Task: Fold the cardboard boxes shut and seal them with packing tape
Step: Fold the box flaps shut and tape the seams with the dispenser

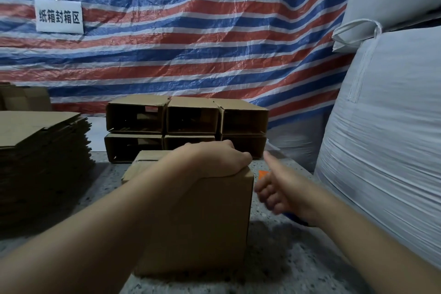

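A brown cardboard box [202, 217] stands upright on the speckled table [281, 258] in front of me. My left hand [210, 160] lies flat across its top with the fingers curled over the far right edge, pressing the flaps down. My right hand [279, 186] hovers just right of the box, blurred, thumb raised and fingers loosely curled, holding nothing that I can make out. Under and behind that hand show an orange bit [262, 174] and a blue part [296, 218] of an object lying on the table, mostly hidden.
Several assembled boxes [188, 122] lie on their sides in two rows behind the box, open ends toward me. A tall stack of flat cardboard [40, 150] fills the left. Big white sacks [386, 126] crowd the right. A striped tarp [191, 31] with a sign [59, 16] hangs behind.
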